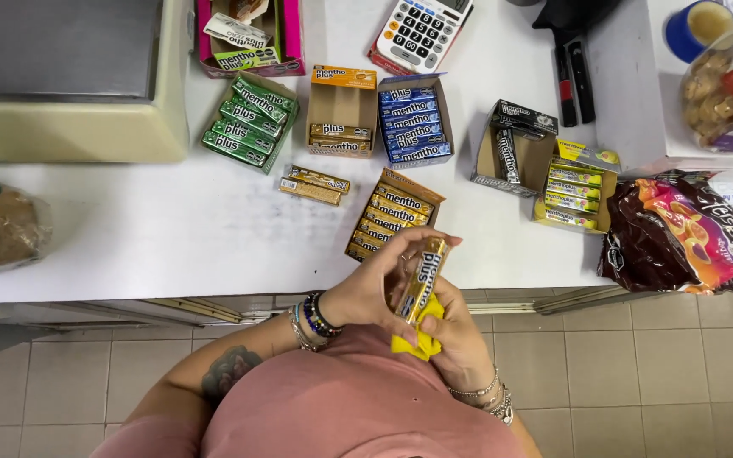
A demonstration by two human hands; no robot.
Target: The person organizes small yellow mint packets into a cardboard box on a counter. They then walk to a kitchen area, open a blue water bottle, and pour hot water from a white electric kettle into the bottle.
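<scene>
Two hands meet below the white worktop [171, 229] edge, over the pink shirt. Left hand [366, 288] fingers curl around a gold candy roll [422, 280], held upright. Right hand [456, 339] fingers press a yellow cloth [417, 335] against the roll's lower end. Open gold candy box [388, 216] sits just above; green candy box [248, 123] and blue candy box [413, 123] lie farther back.

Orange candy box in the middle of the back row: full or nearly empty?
Nearly empty. The orange box shows mostly bare cardboard, with just a couple of gold rolls at its near end; the blue box beside it is packed.
</scene>
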